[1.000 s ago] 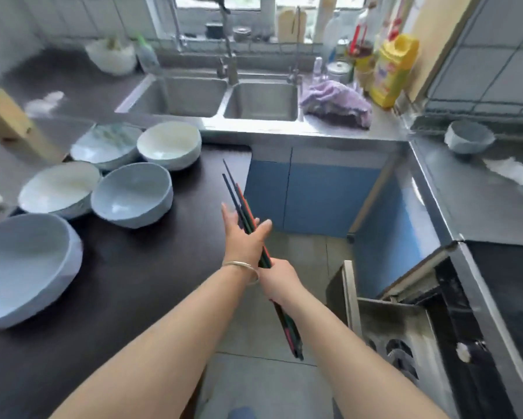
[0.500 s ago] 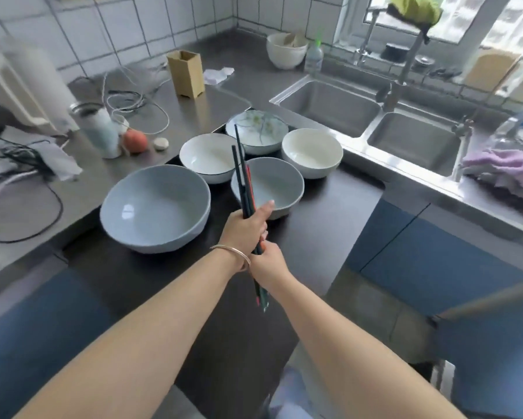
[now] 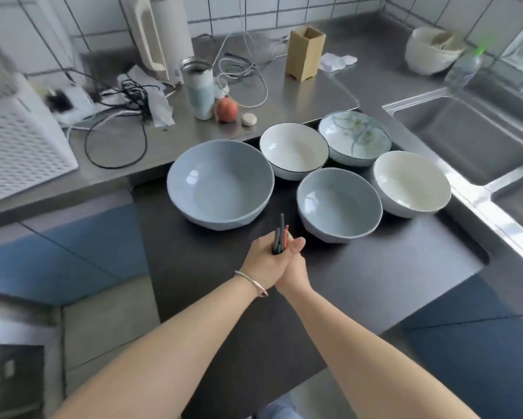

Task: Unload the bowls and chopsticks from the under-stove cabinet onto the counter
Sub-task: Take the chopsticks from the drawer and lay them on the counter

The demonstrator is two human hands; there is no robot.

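Both hands hold a bundle of dark and red chopsticks (image 3: 280, 235) upright over the dark counter (image 3: 359, 276). My left hand (image 3: 261, 264), with a bangle at the wrist, wraps around the bundle; my right hand (image 3: 293, 266) grips it from the right, thumb up. Only the top ends of the chopsticks show above the fingers. Several bowls stand just beyond: a large blue bowl (image 3: 221, 184), a smaller blue bowl (image 3: 339, 204), a white bowl with a dark rim (image 3: 294, 150), a flower-patterned bowl (image 3: 354, 138) and a cream bowl (image 3: 411, 183).
On the steel counter (image 3: 299, 95) behind stand a tan wooden holder (image 3: 305, 52), a tumbler (image 3: 199, 89), a peach (image 3: 226, 109), a white kettle (image 3: 160, 34) and tangled cables (image 3: 127, 95). A white perforated rack (image 3: 18, 146) sits left. A double sink (image 3: 471, 137) lies right.
My view has swung left from the sink and stove cabinet to face the counter. Both hands carried the chopsticks over the dark counter and stood them upright; less of their length shows above the hands.
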